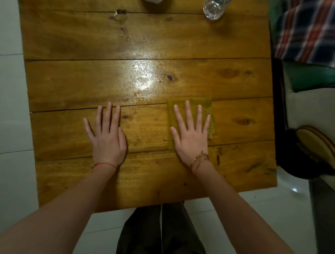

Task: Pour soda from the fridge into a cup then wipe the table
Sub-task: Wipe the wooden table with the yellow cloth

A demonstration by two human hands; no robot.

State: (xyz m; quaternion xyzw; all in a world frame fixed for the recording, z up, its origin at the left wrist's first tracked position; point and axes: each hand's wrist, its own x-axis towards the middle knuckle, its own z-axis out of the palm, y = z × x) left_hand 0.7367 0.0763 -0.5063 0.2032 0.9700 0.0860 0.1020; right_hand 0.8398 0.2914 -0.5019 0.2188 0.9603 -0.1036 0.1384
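Varnished wooden plank table [72, 81], seen from above, with a wet glare patch [143, 76] near its centre. No legible writing or brand on anything in view. Left hand [108, 139] laid flat, palm down, directly on the bare wood; fingers extended and only slightly apart, thumb tucked alongside; red thread bracelet [107, 164] at the wrist. Right hand [192, 137] laid flat, palm down, on a yellow-green cloth [208, 107], fingers splayed wide, pinching nothing; thin gold bangle [199, 157] at the wrist. Cloth spread square on the table, just below the glare patch. Clear plastic bottle [213, 9] at the far right edge of the table, cut off by the frame, well apart from both hands. White object [153, 1] at the far edge, mostly out of view. Plaid fabric [304, 30] beside the table on the right; pale tiled floor [10, 108] around.
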